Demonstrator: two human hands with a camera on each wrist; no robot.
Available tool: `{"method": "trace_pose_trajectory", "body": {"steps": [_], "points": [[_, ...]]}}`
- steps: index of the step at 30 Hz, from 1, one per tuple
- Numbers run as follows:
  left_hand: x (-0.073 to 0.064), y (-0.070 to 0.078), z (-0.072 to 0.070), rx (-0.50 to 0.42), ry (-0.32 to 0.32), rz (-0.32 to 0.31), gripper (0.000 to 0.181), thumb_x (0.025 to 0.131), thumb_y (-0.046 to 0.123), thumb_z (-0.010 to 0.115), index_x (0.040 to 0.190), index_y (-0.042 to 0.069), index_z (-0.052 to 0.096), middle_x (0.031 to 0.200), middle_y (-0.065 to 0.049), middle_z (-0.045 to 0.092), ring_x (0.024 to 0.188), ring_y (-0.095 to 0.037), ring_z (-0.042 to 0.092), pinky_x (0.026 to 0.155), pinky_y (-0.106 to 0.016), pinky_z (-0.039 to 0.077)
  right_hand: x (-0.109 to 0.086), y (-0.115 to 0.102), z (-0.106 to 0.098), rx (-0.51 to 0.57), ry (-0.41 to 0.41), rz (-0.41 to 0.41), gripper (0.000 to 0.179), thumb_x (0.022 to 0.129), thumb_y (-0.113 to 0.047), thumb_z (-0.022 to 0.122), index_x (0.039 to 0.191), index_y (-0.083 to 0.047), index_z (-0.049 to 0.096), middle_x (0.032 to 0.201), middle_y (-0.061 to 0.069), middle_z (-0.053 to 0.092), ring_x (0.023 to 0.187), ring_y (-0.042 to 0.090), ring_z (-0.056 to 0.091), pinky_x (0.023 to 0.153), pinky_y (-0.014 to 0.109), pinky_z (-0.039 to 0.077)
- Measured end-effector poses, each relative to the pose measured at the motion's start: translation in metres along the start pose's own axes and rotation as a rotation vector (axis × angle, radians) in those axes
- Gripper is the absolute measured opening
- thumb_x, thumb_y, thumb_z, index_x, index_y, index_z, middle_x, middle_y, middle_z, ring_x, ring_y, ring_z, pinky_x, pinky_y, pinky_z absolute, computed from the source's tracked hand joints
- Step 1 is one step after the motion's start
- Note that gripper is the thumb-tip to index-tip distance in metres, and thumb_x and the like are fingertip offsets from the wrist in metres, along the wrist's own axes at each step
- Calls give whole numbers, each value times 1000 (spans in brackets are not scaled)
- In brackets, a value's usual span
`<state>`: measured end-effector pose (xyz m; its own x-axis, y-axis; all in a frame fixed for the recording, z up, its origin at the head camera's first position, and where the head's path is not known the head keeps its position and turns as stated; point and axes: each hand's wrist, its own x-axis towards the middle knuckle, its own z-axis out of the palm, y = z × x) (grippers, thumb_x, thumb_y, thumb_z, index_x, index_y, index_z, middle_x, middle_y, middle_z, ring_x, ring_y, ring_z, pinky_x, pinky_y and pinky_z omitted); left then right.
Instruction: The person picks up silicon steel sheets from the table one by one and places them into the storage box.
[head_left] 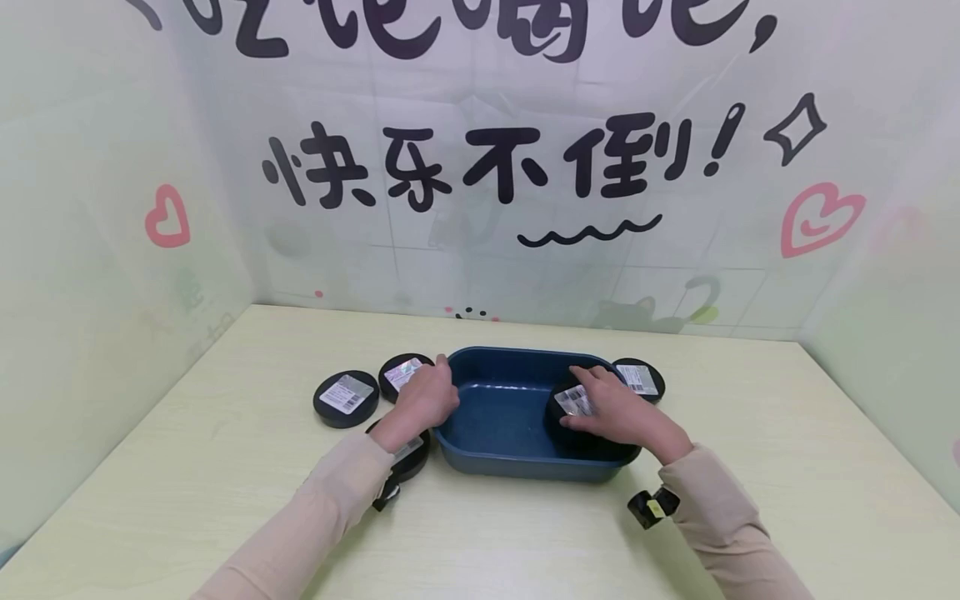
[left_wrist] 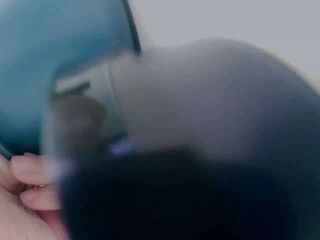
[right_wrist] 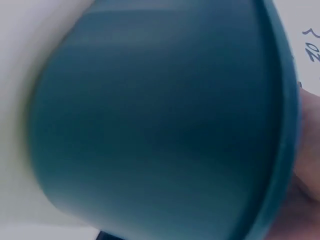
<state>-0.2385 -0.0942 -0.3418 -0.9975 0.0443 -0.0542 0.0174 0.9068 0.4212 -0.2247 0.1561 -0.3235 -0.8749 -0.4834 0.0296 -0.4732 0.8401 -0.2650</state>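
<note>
A blue oblong basin (head_left: 495,417) stands on the table between both hands. At its left rim, my left hand (head_left: 426,395) grips the edge with curled fingers; the left wrist view shows those fingers (left_wrist: 37,172) close beside the blue wall. Inside the basin's right end, my right hand (head_left: 611,406) holds a black round, flat-topped container (head_left: 573,402) with a silver-white label, thumb and fingers spread across its sides. In the right wrist view the basin's outer wall (right_wrist: 160,120) hides most of that hand and what it holds.
Left of the basin lie black round labelled containers: one at the far left (head_left: 346,399), another behind the left hand (head_left: 401,375), a third under the left wrist (head_left: 411,458). One more (head_left: 641,380) sits just outside the right rim. A printed wall sheet (head_left: 465,275) stands behind the table.
</note>
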Motion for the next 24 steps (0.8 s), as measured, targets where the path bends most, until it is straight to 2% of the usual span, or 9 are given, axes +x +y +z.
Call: {"method": "trace_pose_trajectory", "body": {"steps": [6, 13, 18, 24], "points": [[0, 0, -1, 4, 1, 7, 53, 84, 7, 48, 130, -11, 31, 75, -16, 52, 57, -22, 51, 44, -28, 38, -2, 0, -9, -25, 81, -26, 56, 80, -22, 64, 121, 12, 45, 113, 29, 49, 101, 38, 51, 85, 46, 41], [0, 0, -1, 5, 3, 10, 52, 84, 7, 48, 131, -11, 31, 75, -17, 52, 56, -21, 51, 43, -27, 38, -2, 6, -15, -3, 219, -47, 41, 79, -13, 64, 111, 10, 54, 105, 23, 57, 95, 34, 56, 82, 45, 44], [0, -1, 0, 4, 4, 8, 52, 84, 7, 48, 130, -11, 31, 76, -17, 52, 57, -22, 51, 44, -28, 38, -3, 14, -20, 58, 288, -29, 34, 79, -10, 63, 107, 9, 57, 99, 22, 60, 90, 34, 59, 79, 46, 45], [1, -1, 1, -1, 8, 6, 52, 84, 8, 48, 130, -10, 32, 78, -17, 53, 58, -22, 51, 44, -28, 39, -6, 29, -23, 76, 371, -4, 30, 79, -7, 62, 103, 10, 58, 93, 23, 62, 86, 34, 60, 77, 47, 45]]}}
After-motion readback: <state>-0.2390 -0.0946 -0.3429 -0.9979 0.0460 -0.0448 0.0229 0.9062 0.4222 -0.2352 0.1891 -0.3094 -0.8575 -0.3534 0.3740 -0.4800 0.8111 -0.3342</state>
